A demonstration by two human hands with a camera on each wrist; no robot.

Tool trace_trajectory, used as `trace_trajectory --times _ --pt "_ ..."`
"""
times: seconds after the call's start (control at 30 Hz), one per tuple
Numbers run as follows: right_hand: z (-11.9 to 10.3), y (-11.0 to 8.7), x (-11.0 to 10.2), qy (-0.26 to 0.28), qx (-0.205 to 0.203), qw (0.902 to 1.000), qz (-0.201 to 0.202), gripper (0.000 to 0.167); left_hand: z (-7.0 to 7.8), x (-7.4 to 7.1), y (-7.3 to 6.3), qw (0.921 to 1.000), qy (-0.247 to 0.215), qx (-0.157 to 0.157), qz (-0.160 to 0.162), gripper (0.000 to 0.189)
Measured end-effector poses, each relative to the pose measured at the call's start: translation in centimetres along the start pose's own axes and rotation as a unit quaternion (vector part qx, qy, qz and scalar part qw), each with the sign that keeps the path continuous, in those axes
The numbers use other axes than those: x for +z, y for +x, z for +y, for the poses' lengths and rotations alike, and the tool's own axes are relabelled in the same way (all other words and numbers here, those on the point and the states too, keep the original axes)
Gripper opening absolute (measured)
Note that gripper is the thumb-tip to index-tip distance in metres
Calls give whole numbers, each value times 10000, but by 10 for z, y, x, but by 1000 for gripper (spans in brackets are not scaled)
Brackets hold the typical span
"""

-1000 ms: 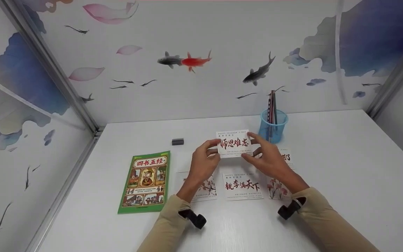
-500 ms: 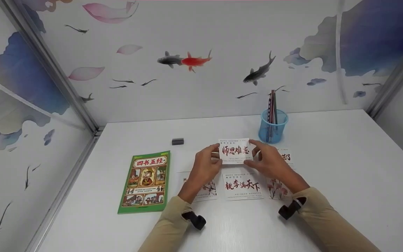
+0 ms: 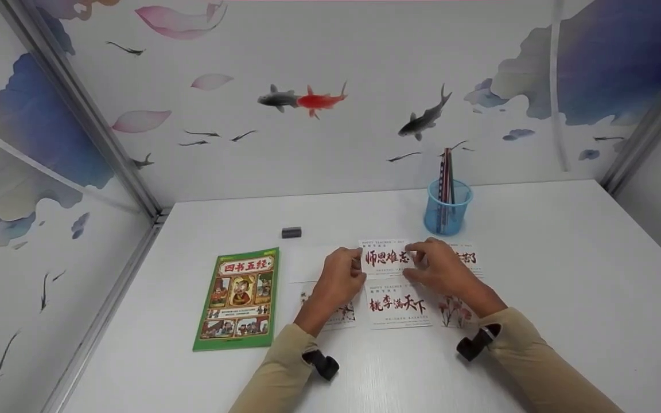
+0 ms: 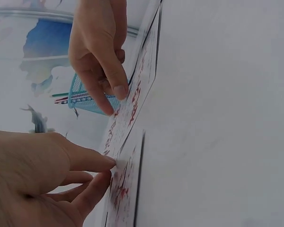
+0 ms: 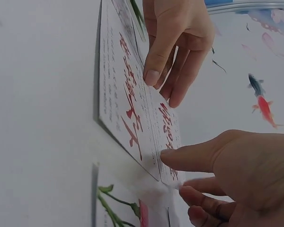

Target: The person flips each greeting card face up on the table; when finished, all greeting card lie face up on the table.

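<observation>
A white greeting card (image 3: 385, 259) with red calligraphy lies in the middle of the back row of cards. My left hand (image 3: 339, 278) holds its left edge with thumb and index finger. At its right edge, my right hand (image 3: 439, 267) has thumb and index fingertip on the card, thumb on the printed face. Directly in front is another calligraphy card (image 3: 399, 306). The front row also has a blossom card (image 3: 342, 312) at left, partly behind my left wrist, and a pink-flower card (image 3: 455, 310) at right. A back-right card (image 3: 469, 258) is partly hidden by my right hand.
A green comic-covered book (image 3: 237, 298) lies to the left on the white table (image 3: 135, 321). A small dark grey block (image 3: 291, 232) sits behind the cards. At the back right stands a blue mesh pen cup (image 3: 447, 215) with several pencils. Printed wall panels border the table.
Both hands have lowered the card toward me, from raised above the table to lying in the back row. Its tilt has flattened. The other objects stay where they were.
</observation>
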State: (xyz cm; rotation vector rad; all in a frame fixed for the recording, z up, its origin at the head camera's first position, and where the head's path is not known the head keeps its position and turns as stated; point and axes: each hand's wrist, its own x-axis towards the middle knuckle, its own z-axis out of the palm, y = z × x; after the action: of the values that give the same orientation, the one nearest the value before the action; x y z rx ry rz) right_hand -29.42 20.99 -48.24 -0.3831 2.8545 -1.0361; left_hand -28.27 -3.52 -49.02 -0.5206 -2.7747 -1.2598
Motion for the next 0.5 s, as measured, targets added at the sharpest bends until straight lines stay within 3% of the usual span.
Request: trace_trajectory --times 0.2,0.5 --pt "1 2 4 -258 -47 9997 31 47 2 0 -3 9996 226 -151 -94 36" --pt "2 1 3 -245 -217 9994 72 45 3 -1 -6 9994 266 128 -205 26"
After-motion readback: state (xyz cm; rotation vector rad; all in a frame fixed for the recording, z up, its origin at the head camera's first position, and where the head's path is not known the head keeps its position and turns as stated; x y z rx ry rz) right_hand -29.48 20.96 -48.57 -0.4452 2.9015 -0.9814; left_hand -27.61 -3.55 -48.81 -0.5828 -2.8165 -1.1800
